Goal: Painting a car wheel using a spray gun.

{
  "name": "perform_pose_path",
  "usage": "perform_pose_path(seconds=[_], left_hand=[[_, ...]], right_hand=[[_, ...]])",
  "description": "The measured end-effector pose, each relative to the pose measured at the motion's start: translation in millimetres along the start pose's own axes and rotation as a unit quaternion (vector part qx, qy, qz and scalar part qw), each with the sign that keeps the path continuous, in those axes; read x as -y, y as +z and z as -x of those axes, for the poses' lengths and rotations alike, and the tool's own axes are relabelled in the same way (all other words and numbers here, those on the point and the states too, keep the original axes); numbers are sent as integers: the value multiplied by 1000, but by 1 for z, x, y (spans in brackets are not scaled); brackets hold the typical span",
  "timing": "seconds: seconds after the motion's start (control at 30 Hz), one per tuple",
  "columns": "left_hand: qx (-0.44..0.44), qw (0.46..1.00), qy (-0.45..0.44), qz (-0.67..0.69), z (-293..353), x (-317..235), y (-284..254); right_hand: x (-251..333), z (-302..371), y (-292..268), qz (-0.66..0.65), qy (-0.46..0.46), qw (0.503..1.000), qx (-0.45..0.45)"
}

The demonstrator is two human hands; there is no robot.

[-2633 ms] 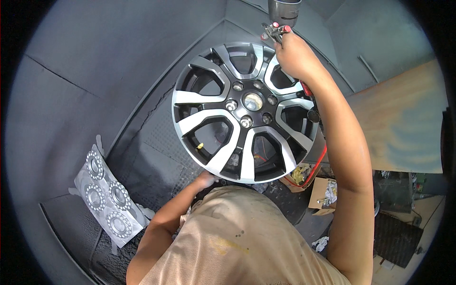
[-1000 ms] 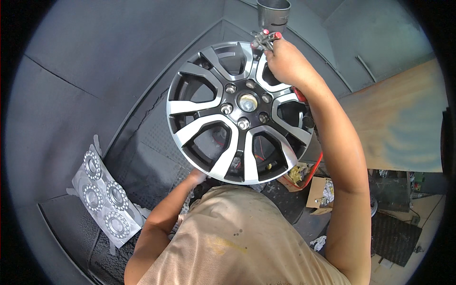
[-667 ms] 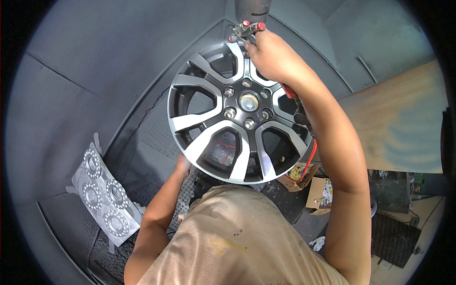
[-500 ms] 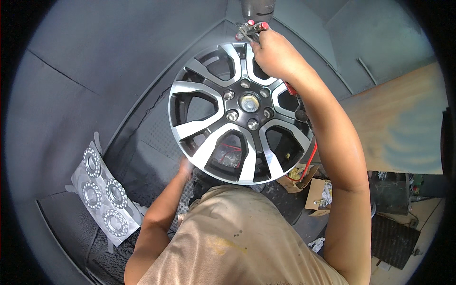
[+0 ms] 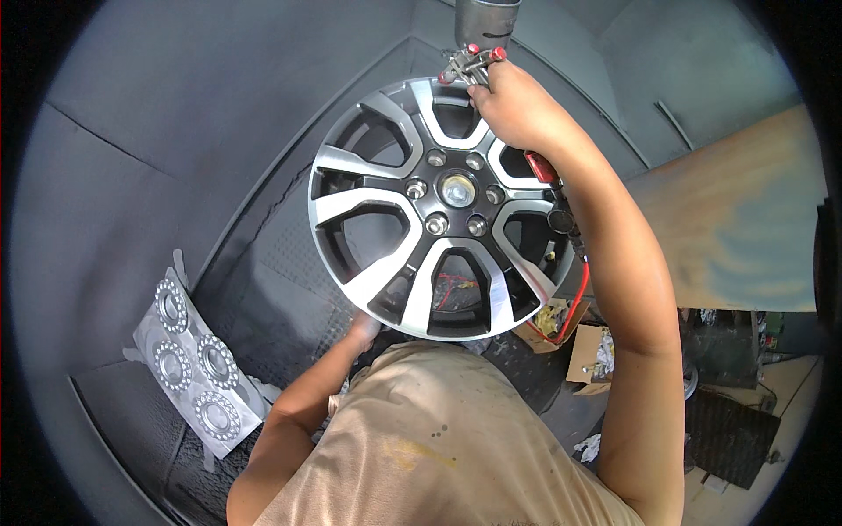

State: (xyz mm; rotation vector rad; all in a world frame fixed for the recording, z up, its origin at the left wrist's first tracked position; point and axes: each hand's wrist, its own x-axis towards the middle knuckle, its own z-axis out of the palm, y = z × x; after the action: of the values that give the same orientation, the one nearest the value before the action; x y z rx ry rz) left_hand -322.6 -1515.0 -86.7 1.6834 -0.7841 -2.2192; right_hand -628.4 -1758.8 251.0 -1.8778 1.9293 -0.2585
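Note:
A wheel rim [image 5: 457,190] with polished silver spokes and dark recesses lies face up in front of me. Above its far edge, my right hand [image 5: 517,101] grips a spray gun [image 5: 467,66] with red-tipped knobs. The gun's grey metal cup [image 5: 488,24] reaches the top of the view. A red fitting [image 5: 541,167] and red hose [image 5: 577,302] run down from the gun beside my forearm. My left hand [image 5: 364,330] is at the rim's near-left edge, blurred, its fingers mostly hidden by the rim.
At the left, a grey-coated sheet [image 5: 197,368] carries several round, hole-ringed parts. Dark walls [image 5: 175,131] close in on the left and back. A brown board [image 5: 728,219] stands at the right. Open cardboard boxes [image 5: 586,355] holding crumpled scraps sit on the floor below it.
The wheel rim has turned to a different angle. My left hand has shifted right along its near edge. My right hand and the spray gun have moved slightly right.

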Motion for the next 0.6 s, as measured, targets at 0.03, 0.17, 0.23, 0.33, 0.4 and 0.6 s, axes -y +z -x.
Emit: perform_pose_path(seconds=[0.03, 0.17, 0.23, 0.33, 0.4, 0.6], left_hand=[[11, 999, -1, -31, 1, -2, 1], [50, 987, -6, -149, 5, -5, 2], [68, 976, -8, -205, 8, -5, 3], [94, 953, -14, -287, 15, -9, 5], [86, 957, -64, -271, 24, -42, 12], [20, 982, -63, -179, -2, -22, -20]], right_hand=[[-1, -1, 0, 3, 3, 1000, -13], [-18, -12, 6, 25, 5, 998, -52], [-19, -14, 4, 33, 41, 998, -34], [-26, -19, 13, 53, 26, 996, -63], [-33, -21, 15, 58, 24, 996, -67], [-19, -22, 21, 17, 4, 999, -38]])
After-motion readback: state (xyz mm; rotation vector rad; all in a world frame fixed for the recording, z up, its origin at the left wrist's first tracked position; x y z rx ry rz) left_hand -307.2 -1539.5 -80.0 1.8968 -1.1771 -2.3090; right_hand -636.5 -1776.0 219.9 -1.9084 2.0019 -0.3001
